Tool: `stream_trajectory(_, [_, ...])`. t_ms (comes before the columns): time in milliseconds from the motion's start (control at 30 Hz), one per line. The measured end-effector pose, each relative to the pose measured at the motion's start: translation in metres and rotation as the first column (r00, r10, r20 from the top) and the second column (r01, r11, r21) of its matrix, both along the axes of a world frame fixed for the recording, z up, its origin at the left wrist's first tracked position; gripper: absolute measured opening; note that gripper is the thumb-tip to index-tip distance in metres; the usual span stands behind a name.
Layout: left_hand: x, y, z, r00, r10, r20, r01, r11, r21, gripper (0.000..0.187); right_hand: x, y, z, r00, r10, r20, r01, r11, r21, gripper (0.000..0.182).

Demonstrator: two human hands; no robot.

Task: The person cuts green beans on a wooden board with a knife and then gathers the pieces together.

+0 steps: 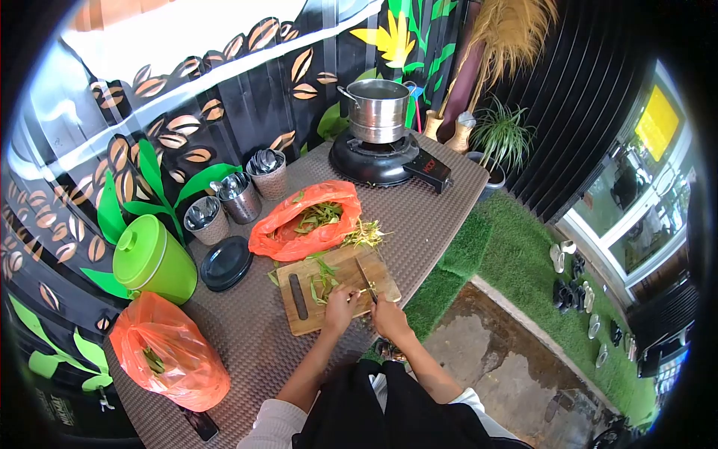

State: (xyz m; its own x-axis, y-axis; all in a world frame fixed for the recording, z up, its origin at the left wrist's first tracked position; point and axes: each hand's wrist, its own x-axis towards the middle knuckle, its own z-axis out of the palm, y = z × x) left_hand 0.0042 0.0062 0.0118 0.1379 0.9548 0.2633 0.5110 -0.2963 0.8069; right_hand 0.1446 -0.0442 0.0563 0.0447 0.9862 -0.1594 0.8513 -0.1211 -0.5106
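A wooden cutting board lies on the brown table with green stalks across it. My left hand presses down on the stalks at the board's near edge. My right hand grips a knife whose blade points away over the board, right beside the left hand's fingers. An open orange plastic bag holding more greens lies just beyond the board, with loose trimmings at its right.
A steel pot sits on a black cooker at the far end. Three metal cutlery cups, a black lid, a green lidded container and another orange bag stand left. A phone lies near the table's front edge.
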Motion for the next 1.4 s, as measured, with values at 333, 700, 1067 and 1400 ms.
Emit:
stream_trajectory(333, [-0.001, -0.002, -0.006, 0.999, -0.009, 0.033, 0.006, 0.995, 0.096, 0.009, -0.018, 0.02, -0.018, 0.998, -0.062, 0.019, 0.062, 0.998, -0.024, 0.031])
stream_trajectory(700, [-0.002, -0.005, -0.006, 0.999, 0.011, 0.039, -0.017, 0.989, 0.148, 0.012, -0.027, -0.002, -0.013, 0.994, -0.109, 0.03, 0.109, 0.994, -0.022, 0.029])
stream_trajectory(1067, [-0.002, -0.005, -0.009, 0.999, 0.02, 0.047, -0.026, 0.991, 0.128, 0.013, -0.024, -0.004, -0.009, 0.998, -0.049, -0.033, 0.049, 0.999, -0.004, 0.032])
stream_trajectory(1400, [-0.003, -0.006, -0.008, 0.999, 0.024, 0.048, -0.031, 0.991, 0.132, 0.012, -0.015, 0.009, 0.0, 0.998, 0.003, -0.064, -0.005, 0.999, -0.031, 0.033])
